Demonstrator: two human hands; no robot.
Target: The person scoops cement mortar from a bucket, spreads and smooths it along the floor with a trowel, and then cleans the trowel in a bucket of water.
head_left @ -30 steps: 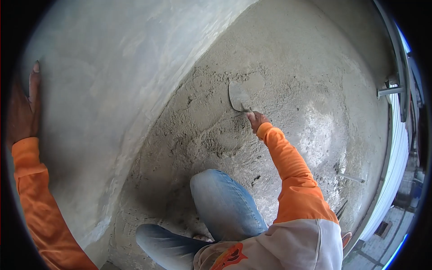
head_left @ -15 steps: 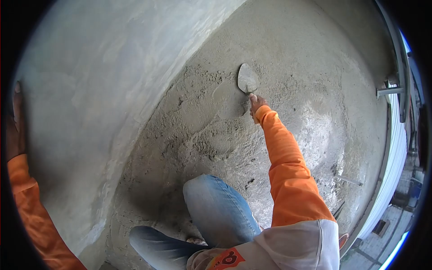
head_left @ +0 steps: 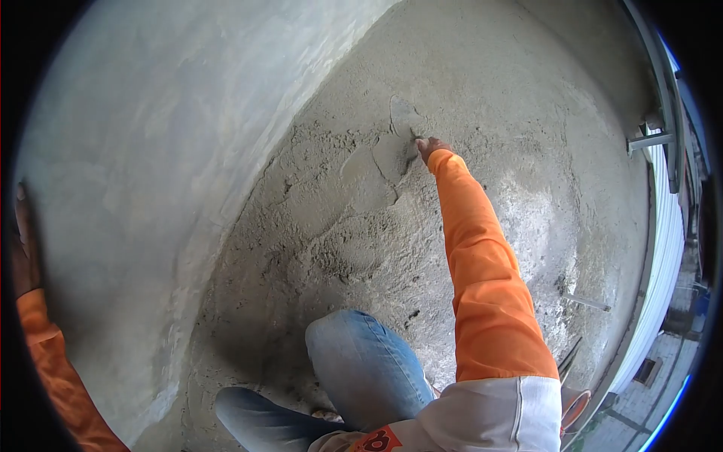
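Observation:
My right hand (head_left: 432,148) is closed around the handle of a trowel, arm stretched out ahead. The mortar-coated trowel blade (head_left: 405,117) lies against the wet grey mortar (head_left: 324,203) and blends into it. Ridges and smoothed streaks mark the mortar around the blade. At the far left edge, my left hand (head_left: 27,248) rests with fingers extended against the smooth grey wall (head_left: 135,188); part of this hand is cut off by the view.
My bent knees (head_left: 369,361) are at the bottom centre. A thin metal bar (head_left: 587,303) sticks out at the right. Beyond it are a metal frame (head_left: 672,113) and white corrugated sheeting (head_left: 655,279), with paved ground (head_left: 640,399) farther below.
My right hand has shifted slightly up with the trowel, and the blade now lies flatter against the mortar. My left hand appears a little lower in view, still at the wall.

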